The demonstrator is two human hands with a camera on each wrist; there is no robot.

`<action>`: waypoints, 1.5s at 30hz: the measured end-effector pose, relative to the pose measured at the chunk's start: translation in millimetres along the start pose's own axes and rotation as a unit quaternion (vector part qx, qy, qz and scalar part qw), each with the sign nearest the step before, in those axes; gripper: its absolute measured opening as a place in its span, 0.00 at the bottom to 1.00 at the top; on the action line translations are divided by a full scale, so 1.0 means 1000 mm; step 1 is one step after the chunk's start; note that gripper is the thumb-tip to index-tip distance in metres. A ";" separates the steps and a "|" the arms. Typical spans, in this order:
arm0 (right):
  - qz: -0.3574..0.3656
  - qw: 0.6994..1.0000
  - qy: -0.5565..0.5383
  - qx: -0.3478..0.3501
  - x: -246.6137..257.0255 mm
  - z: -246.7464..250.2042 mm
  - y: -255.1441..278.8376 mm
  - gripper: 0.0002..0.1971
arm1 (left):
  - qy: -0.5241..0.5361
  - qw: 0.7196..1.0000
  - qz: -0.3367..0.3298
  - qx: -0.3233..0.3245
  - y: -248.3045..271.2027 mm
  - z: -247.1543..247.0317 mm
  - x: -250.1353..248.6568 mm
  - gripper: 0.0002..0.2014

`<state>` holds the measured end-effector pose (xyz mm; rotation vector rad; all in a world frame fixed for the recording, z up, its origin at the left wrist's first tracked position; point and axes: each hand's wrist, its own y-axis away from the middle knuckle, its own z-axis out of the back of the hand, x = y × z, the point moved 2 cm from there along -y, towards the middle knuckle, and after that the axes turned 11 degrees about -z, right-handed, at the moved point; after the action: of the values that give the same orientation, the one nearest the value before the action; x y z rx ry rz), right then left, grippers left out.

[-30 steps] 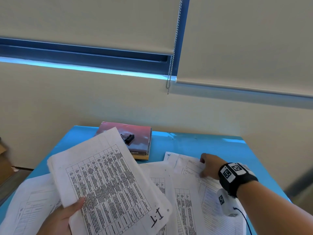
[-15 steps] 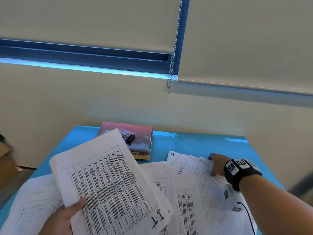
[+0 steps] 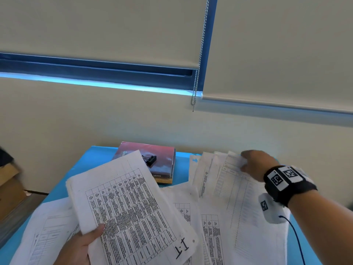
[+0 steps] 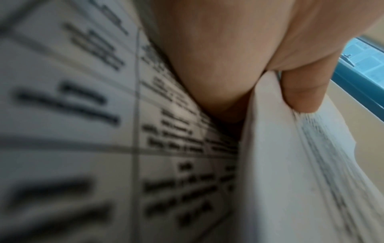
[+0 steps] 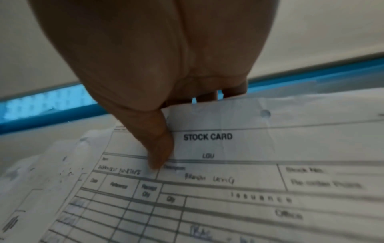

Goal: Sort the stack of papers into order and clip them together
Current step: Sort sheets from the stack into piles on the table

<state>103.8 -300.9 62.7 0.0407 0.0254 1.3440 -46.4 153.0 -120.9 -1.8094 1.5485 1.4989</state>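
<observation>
Right hand (image 3: 256, 165) pinches stock card (image 5: 228, 172) (top edge).

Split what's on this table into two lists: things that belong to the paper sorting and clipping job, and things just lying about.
Part of the job:
- sheaf marked 1-1, held in the left hand
- stock card sheets, pinched at the top edge by the right hand
- loose sheets spread on the blue table
- black binder clip

Just lying about:
- red book, under the clip
- blind chain
</observation>
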 end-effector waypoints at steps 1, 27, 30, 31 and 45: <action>0.007 1.000 -0.003 -0.024 0.003 0.015 0.006 0.09 | -0.001 1.000 -0.006 0.009 0.005 -0.006 -0.004 0.34; 0.215 0.952 -0.081 -0.203 0.035 0.244 0.150 0.08 | -0.306 0.906 -0.286 0.058 0.073 -0.094 -0.150 0.11; 0.242 0.950 -0.092 -0.172 0.057 0.235 0.153 0.08 | -0.315 0.896 -0.297 0.096 0.089 -0.113 -0.150 0.05; 0.252 0.950 -0.095 -0.160 0.065 0.229 0.153 0.05 | -0.318 0.892 -0.301 0.112 0.095 -0.118 -0.149 0.06; 0.268 0.945 -0.128 -0.136 0.100 0.177 0.149 0.05 | -0.150 0.935 -0.211 0.242 0.132 -0.129 -0.130 0.20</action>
<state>-11.4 -173.0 246.3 -0.0133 -0.4184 1.8666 -78.9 73.0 87.9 -1.4254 1.1537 1.0189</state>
